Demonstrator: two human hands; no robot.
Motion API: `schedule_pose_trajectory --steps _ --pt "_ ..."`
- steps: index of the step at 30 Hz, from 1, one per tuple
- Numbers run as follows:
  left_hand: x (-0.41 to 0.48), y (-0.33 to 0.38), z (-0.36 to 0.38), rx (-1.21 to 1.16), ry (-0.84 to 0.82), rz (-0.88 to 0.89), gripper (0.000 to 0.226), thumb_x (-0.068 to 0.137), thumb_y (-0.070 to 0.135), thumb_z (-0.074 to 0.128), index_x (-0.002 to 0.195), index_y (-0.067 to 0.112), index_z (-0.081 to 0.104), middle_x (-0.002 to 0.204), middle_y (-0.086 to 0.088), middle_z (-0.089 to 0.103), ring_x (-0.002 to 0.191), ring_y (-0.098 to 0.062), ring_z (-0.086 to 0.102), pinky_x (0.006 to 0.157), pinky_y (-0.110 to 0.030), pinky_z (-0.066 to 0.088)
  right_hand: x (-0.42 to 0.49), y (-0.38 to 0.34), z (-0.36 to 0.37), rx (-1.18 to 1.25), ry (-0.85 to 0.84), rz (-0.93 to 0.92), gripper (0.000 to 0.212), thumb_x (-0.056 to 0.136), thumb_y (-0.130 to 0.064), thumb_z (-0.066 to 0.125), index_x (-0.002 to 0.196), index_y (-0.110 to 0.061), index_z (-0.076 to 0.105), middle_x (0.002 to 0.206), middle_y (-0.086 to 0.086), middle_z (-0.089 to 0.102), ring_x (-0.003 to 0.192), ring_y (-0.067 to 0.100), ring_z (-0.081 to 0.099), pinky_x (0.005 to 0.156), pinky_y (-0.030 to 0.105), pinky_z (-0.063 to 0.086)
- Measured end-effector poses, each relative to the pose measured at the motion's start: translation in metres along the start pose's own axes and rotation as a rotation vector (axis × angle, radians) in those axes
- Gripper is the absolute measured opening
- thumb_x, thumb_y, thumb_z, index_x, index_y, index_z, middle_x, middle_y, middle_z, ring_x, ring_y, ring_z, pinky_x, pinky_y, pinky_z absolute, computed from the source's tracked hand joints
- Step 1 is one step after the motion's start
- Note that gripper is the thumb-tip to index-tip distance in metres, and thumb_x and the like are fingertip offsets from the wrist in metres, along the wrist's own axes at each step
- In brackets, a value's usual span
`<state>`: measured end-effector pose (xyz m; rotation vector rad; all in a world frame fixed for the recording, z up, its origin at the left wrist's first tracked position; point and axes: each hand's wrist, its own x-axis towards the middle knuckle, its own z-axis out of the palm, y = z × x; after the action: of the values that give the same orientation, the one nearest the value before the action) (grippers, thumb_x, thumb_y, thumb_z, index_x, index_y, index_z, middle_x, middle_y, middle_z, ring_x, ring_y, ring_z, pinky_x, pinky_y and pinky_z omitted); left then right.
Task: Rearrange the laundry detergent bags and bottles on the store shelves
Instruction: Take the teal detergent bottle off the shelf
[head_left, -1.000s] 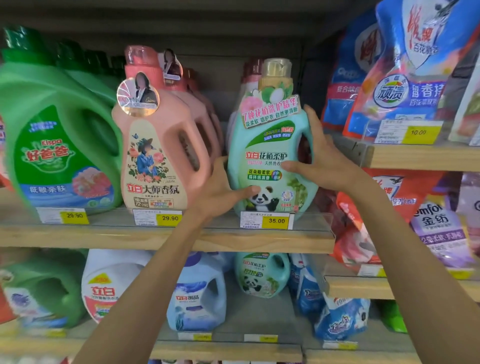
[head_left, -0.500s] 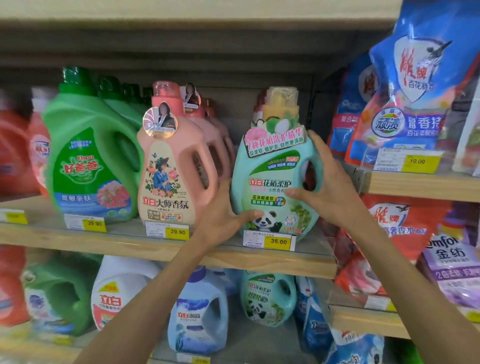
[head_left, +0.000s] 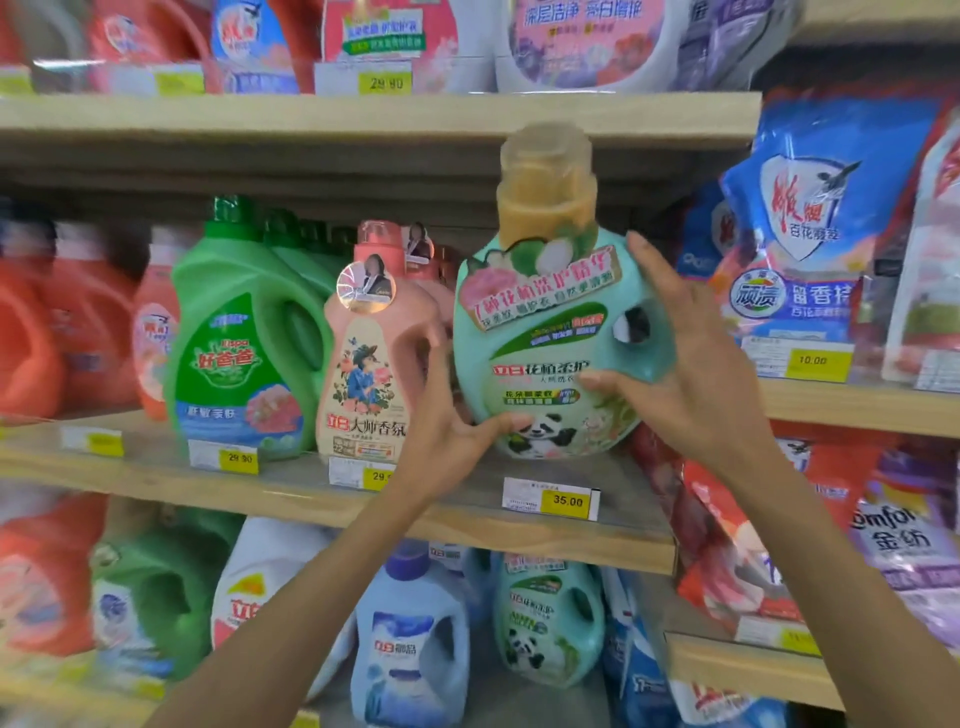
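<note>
A teal detergent bottle (head_left: 540, 338) with a panda label and a tan cap is lifted off the wooden middle shelf (head_left: 322, 499) and tilted toward me. My left hand (head_left: 447, 431) grips its lower left side, thumb across the front near the panda. My right hand (head_left: 691, 374) grips its right side by the handle, thumb on the label. A pink bottle (head_left: 369, 358) and a green bottle (head_left: 244, 353) stand to the left on the same shelf.
Blue detergent bags (head_left: 810, 249) hang over a shelf on the right, with red and purple bags (head_left: 914, 540) below. The lower shelf holds a small panda bottle (head_left: 545, 623), a blue bottle (head_left: 410, 649) and others. The shelf board above (head_left: 363, 119) carries more bottles.
Both hands have raised the teal bottle off the shelf and pulled it toward me, tilting it. The view has shifted upward, so an upper shelf now shows.
</note>
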<state>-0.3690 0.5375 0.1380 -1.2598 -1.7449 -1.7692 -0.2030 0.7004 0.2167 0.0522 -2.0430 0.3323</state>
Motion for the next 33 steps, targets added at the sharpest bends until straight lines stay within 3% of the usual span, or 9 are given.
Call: schedule_pose_trajectory --steps 2,7,10,16,20,24,28,31,33 --pt "-0.006 0.01 -0.01 -0.029 0.01 0.0 0.085 0.073 -0.004 0.085 0.14 0.016 0.034 0.127 0.022 0.057 0.122 -0.007 0.061 0.092 -0.031 0.058 -0.002 -0.01 -0.004 0.032 0.006 0.027 0.113 0.064 -0.048 0.085 0.148 -0.061 0.01 0.13 -0.002 0.048 0.105 -0.001 0.044 0.089 0.037 0.049" --pt "-0.041 0.026 -0.037 -0.155 0.013 -0.056 0.082 0.073 0.024 0.085 0.142 0.019 0.04 0.131 0.006 0.063 0.123 -0.019 0.062 0.092 -0.039 0.058 -0.019 -0.03 0.0 0.175 -0.006 0.09 0.108 0.064 -0.057 0.083 0.151 -0.053 0.02 0.131 -0.016 0.05 0.118 -0.003 0.049 0.098 0.042 0.051" --pt "-0.069 0.028 -0.052 -0.184 0.008 -0.11 0.076 0.076 0.031 0.08 0.141 0.014 0.043 0.132 -0.005 0.062 0.122 -0.021 0.063 0.094 -0.043 0.057 -0.035 -0.039 0.011 0.257 -0.029 0.123 0.104 0.064 -0.061 0.083 0.151 -0.051 0.026 0.134 -0.012 0.055 0.123 0.005 0.054 0.101 0.045 0.05" --pt "-0.13 0.02 -0.075 -0.22 -0.027 -0.304 0.065 0.078 0.039 0.076 0.135 0.022 0.049 0.123 0.005 0.069 0.114 -0.014 0.068 0.086 -0.032 0.059 -0.079 -0.06 0.037 0.414 -0.12 0.262 0.099 0.062 -0.046 0.089 0.148 -0.043 0.039 0.137 -0.013 0.057 0.119 0.009 0.06 0.096 0.03 0.055" --pt "-0.171 0.013 -0.086 -0.209 -0.044 -0.413 0.066 0.075 0.046 0.075 0.132 0.022 0.052 0.121 0.005 0.07 0.111 -0.012 0.069 0.088 -0.031 0.059 -0.112 -0.066 0.056 0.442 -0.184 0.382 0.102 0.055 -0.053 0.092 0.145 -0.041 0.045 0.134 -0.019 0.06 0.118 0.004 0.061 0.099 0.039 0.053" --pt "-0.214 0.009 -0.094 -0.223 -0.049 -0.535 0.067 0.075 0.046 0.075 0.131 0.017 0.054 0.114 0.003 0.073 0.104 -0.015 0.072 0.084 -0.034 0.06 -0.15 -0.075 0.067 0.457 -0.282 0.503 0.101 0.058 -0.05 0.09 0.146 -0.044 0.042 0.13 -0.013 0.064 0.109 0.003 0.065 0.094 0.031 0.053" --pt "-0.259 0.004 -0.099 -0.228 -0.054 -0.621 0.06 0.074 0.044 0.076 0.124 0.018 0.057 0.113 0.0 0.072 0.104 -0.019 0.071 0.084 -0.041 0.06 -0.194 -0.085 0.076 0.466 -0.369 0.556 0.096 0.065 -0.046 0.089 0.147 -0.046 0.038 0.139 -0.021 0.056 0.117 -0.003 0.059 0.095 0.026 0.051" --pt "-0.294 -0.002 -0.102 -0.224 -0.085 -0.699 0.062 0.075 0.044 0.078 0.129 0.022 0.056 0.116 0.001 0.072 0.105 -0.019 0.071 0.085 -0.043 0.061 -0.231 -0.095 0.078 0.456 -0.378 0.642 0.098 0.066 -0.043 0.087 0.149 -0.046 0.036 0.139 -0.022 0.055 0.112 -0.006 0.06 0.084 0.011 0.05" --pt "-0.315 -0.006 -0.103 -0.219 -0.096 -0.748 0.067 0.074 0.045 0.078 0.131 0.019 0.055 0.118 0.0 0.072 0.107 -0.019 0.071 0.088 -0.045 0.059 -0.256 -0.101 0.08 0.475 -0.394 0.699 0.099 0.065 -0.043 0.087 0.149 -0.046 0.035 0.139 -0.023 0.055 0.114 -0.004 0.06 0.088 0.015 0.053"
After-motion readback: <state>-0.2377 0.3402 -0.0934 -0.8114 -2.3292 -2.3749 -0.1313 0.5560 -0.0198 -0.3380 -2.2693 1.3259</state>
